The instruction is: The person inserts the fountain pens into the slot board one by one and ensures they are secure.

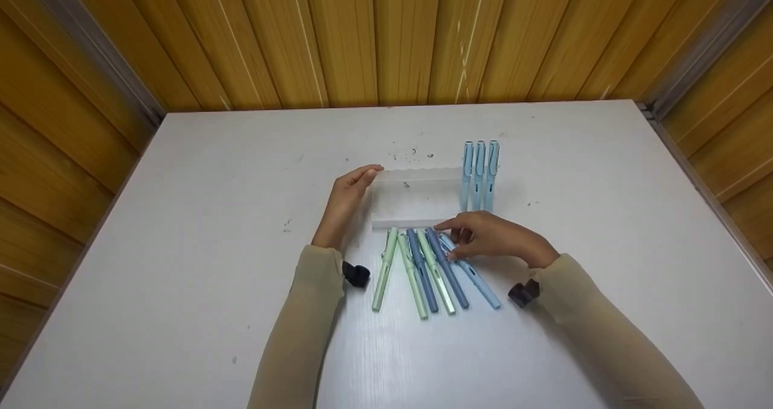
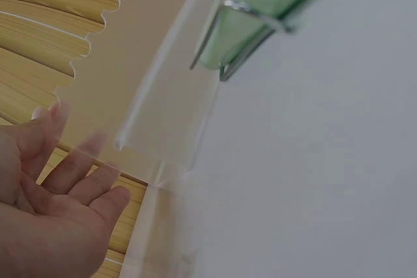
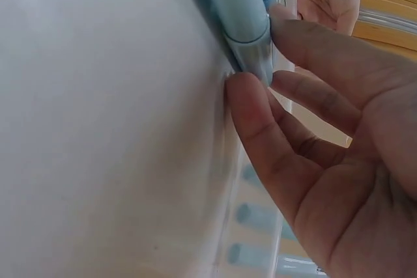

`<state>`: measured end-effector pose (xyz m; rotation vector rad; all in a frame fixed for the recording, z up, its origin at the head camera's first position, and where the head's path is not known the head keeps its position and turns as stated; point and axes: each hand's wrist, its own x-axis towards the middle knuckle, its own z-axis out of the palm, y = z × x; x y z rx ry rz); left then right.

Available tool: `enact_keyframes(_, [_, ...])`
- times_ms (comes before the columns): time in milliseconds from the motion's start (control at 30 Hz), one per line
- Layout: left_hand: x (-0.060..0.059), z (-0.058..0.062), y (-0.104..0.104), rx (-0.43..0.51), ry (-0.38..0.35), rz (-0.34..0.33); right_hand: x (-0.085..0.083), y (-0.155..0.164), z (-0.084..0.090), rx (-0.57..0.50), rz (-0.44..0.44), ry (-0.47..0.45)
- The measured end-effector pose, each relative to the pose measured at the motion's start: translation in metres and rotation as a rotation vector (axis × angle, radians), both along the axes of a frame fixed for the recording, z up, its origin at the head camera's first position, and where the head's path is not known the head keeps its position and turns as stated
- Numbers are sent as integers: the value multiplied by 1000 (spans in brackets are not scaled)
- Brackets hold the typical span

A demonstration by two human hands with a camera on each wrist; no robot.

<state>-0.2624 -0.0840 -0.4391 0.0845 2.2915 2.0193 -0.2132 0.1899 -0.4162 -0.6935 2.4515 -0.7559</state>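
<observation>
1. My right hand (image 1: 492, 240) pinches the cap end of a pale blue plastic pen (image 1: 474, 273) between thumb and forefinger; the right wrist view shows the fingertips (image 3: 251, 105) closed on its smooth, rounded barrel. The pen lies on the table at the right edge of the loose pens, just in front of the rack.
2. Beside it, fanned out and touching one another, lie five more loose pens (image 1: 423, 273): pale green and darker blue, slim and glossy, with metal clips.
3. Behind them stands a clear acrylic pen rack (image 1: 416, 194) with a scalloped top edge. Three pale blue pens (image 1: 480, 173) already sit in its right end, side by side.
4. My left hand (image 1: 350, 194) is released, fingers straight, resting against the rack's left end.
5. The white table (image 1: 181, 246) is smooth and lightly scuffed; ribbed wooden panels (image 1: 374, 34) wall it in.
6. Risk, as I judge it: the grip is shallow and the barrel slick, so the pen could slip or roll. Lifting it may drag the neighbouring pens, and the light rack could skid if nudged.
</observation>
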Motion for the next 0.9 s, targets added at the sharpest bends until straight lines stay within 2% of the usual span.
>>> enact_keyframes(267, [1,1,0,-4,42,0,0,0,-2,-1,-30,-11])
enact_keyframes(567, [-1,0,2,-35,3,20,2,-2,-2,-23,-23,-7])
enact_keyframes(900, [-2,-1,2,-27,16,24,-1,2,-3,-54,-21,-27])
